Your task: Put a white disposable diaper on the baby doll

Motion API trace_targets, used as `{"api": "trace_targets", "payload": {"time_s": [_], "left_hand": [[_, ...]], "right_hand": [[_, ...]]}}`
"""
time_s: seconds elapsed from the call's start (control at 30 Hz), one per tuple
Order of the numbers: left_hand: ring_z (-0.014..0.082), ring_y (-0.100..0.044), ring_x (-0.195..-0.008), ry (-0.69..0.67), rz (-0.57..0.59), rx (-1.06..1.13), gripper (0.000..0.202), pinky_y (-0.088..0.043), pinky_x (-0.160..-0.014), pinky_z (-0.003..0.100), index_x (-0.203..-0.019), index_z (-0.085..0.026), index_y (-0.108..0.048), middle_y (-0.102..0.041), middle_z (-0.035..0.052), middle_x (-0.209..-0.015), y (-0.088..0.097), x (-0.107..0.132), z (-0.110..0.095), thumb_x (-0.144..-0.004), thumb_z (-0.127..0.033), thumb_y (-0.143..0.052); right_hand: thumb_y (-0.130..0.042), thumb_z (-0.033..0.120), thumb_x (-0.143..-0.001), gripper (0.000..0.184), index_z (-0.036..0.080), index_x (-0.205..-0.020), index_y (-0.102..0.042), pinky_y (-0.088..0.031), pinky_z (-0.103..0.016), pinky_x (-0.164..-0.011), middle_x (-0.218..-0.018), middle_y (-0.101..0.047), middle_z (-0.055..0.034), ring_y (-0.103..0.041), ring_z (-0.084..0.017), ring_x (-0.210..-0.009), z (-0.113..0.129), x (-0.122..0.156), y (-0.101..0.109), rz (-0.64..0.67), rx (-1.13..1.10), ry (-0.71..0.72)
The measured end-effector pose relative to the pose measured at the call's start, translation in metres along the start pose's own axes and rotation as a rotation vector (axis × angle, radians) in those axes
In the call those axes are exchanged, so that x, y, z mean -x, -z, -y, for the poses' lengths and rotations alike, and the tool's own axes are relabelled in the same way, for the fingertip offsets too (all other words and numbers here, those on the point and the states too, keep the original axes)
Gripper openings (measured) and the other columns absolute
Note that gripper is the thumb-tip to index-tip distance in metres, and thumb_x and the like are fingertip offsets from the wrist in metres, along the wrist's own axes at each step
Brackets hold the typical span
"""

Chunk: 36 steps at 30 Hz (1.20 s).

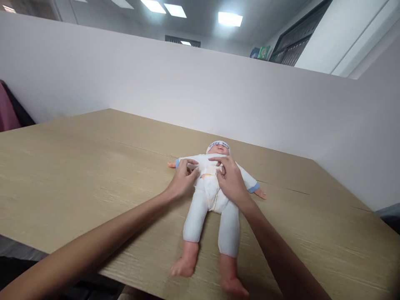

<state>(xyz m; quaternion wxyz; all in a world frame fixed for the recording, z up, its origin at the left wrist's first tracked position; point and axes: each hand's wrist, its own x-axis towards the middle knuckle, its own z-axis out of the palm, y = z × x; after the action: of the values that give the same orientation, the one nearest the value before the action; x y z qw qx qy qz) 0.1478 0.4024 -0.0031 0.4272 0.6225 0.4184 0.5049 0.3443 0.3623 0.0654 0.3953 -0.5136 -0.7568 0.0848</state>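
Note:
A baby doll [210,200] in a white suit and a white cap lies on its back on the wooden table [78,175], head away from me, bare feet near the front edge. A white diaper shows at its waist. My left hand [183,180] rests on the doll's chest on the left side, fingers pinching the white suit. My right hand [229,179] lies on the right side of the chest, fingers curled onto the suit's fabric near the waist.
White partition walls [218,96] stand behind and to the right of the table. A pink and dark object [8,110] sits at the far left edge. Ceiling lights show above.

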Motion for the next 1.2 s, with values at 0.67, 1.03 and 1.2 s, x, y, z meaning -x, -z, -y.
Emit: {"api": "trace_targets", "payload": {"time_s": [0.67,1.03,1.2], "left_hand": [[0.0258,-0.06,-0.086,-0.25,0.45,-0.621,0.041,-0.042,-0.078,0.036,-0.096,-0.022,-0.061,-0.067,0.0055,-0.091,0.014,0.05,-0.022,-0.099,-0.063,-0.067],[0.0254,-0.059,-0.091,-0.281,0.441,-0.523,0.034,-0.044,-0.087,0.037,-0.082,-0.023,-0.061,-0.069,0.0026,-0.085,0.007,0.054,-0.017,-0.101,-0.05,-0.068],[0.0288,-0.062,-0.118,-0.333,0.439,-0.431,0.024,-0.044,-0.106,0.042,-0.1,-0.023,-0.069,-0.069,0.0086,-0.124,0.01,0.058,-0.02,-0.104,-0.046,-0.064]], "right_hand": [[-0.064,0.027,-0.101,0.007,0.024,-0.096,-0.068,-0.054,-0.034,-0.078,-0.096,-0.078,-0.0047,-0.073,-0.022,-0.083,0.002,0.113,0.008,0.094,0.102,-0.145],[-0.064,0.027,-0.101,0.01,0.023,-0.108,-0.069,-0.055,-0.043,-0.094,-0.111,-0.071,-0.0107,-0.069,-0.03,-0.106,0.003,0.124,-0.008,0.067,0.145,-0.094],[-0.063,0.028,-0.101,0.014,0.024,-0.115,-0.067,-0.053,-0.048,-0.104,-0.127,-0.07,-0.0121,-0.066,-0.032,-0.119,0.005,0.126,-0.008,0.049,0.109,-0.087]]}}
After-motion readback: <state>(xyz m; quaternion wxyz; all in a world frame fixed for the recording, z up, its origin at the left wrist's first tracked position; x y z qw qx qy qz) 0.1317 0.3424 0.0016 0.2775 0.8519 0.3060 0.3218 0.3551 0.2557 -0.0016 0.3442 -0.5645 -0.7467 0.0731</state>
